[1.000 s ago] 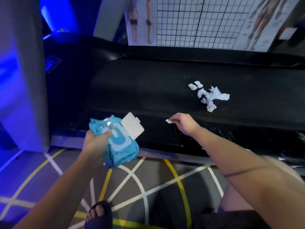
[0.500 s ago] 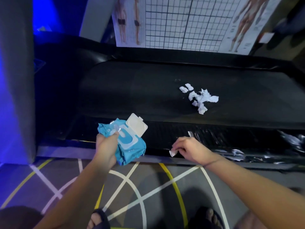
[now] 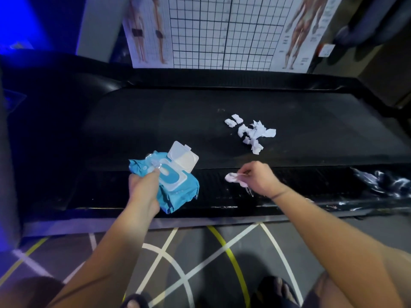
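My left hand [image 3: 144,187] grips a blue pack of wet wipes [image 3: 175,187] whose white flip lid [image 3: 183,158] stands open. It hangs over the near edge of a black treadmill belt [image 3: 155,130]. My right hand [image 3: 259,178] pinches a small crumpled white scrap [image 3: 232,177] over the treadmill's ribbed side rail [image 3: 311,183]. A heap of torn white paper bits [image 3: 251,132] lies on the belt, beyond and a little right of my right hand.
A grid poster with body figures [image 3: 222,32] hangs on the wall behind the treadmill. A grey pillar [image 3: 9,174] stands at the left. Shiny plastic wrap [image 3: 382,181] covers the rail at the right. The grey floor [image 3: 200,263] has white and yellow lines, with my sandalled feet at the bottom.
My right hand drew back from the belt's edge to the side rail with the small scrap, then lifted slightly. My left hand with the wipes pack shifted a little right and up.
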The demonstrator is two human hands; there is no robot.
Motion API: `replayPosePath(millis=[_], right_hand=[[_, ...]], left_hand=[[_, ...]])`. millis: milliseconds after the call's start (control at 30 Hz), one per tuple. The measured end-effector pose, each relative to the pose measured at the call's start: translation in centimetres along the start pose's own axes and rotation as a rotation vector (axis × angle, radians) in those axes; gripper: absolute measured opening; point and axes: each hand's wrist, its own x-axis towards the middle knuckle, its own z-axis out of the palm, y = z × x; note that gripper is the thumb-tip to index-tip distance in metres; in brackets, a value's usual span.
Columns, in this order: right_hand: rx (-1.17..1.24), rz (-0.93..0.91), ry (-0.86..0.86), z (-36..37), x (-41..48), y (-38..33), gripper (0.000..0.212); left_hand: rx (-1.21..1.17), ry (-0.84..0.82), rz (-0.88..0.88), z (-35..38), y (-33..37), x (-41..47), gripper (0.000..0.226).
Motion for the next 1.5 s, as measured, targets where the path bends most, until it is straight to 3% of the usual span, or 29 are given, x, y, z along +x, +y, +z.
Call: replayPosePath(millis=[100, 267, 367, 500, 633, 800, 900, 1033, 1200, 1333, 1500], right_hand=[[-0.069, -0.082, -0.098, 3.5, 0.5, -0.2, 0.013], [-0.321, -0.156, -0.178, 4.9, -0.4, -0.3, 0.027], [-0.449, -0.240, -0.172, 4.5, -2.3, 1.4, 0.004], [-0.206, -0.179, -0.170, 3.0, -5.3, 3.5, 0.023], [-0.046, -0.035, -0.024, 0.5, -6.4, 5.8, 0.021], [0.176, 0.166, 0.030, -1.3, -5.2, 6.1, 0.029], [0.155, 0.181, 0.127, -1.7, -3.6, 6.1, 0.034], [0.046, 0.115, 0.081, -0.9, -2.1, 6.1, 0.013], [0.031, -0.010, 0.124, 0.7, -0.8, 5.1, 0.015], [0.091, -0.025, 0.153, 1.8, 0.7, 4.3, 0.039], [-0.062, -0.010, 0.073, 3.3, 2.2, 2.6, 0.028]], left_hand=[[0.024, -0.004, -0.025, 0.1, -0.6, 0.0, 0.020], [0.116, -0.007, 0.000, 0.5, -1.0, 0.2, 0.010], [0.185, -0.034, 0.018, 1.1, -1.1, 0.3, 0.016], [0.207, -0.086, -0.006, 2.2, -1.8, 1.3, 0.011], [0.136, -0.137, -0.014, 3.2, -2.1, 1.3, 0.021], [0.112, -0.100, 0.007, 1.4, -2.3, 0.5, 0.023], [0.123, -0.080, 0.004, 0.5, -3.2, 0.2, 0.024], [0.156, -0.094, -0.005, 0.5, -4.8, -1.1, 0.011], [0.184, -0.103, 0.017, 0.6, -5.7, -0.9, 0.010], [0.211, -0.108, 0.023, 0.7, -5.8, -0.1, 0.014], [0.186, -0.117, 0.020, 0.8, -5.8, 0.6, 0.012]])
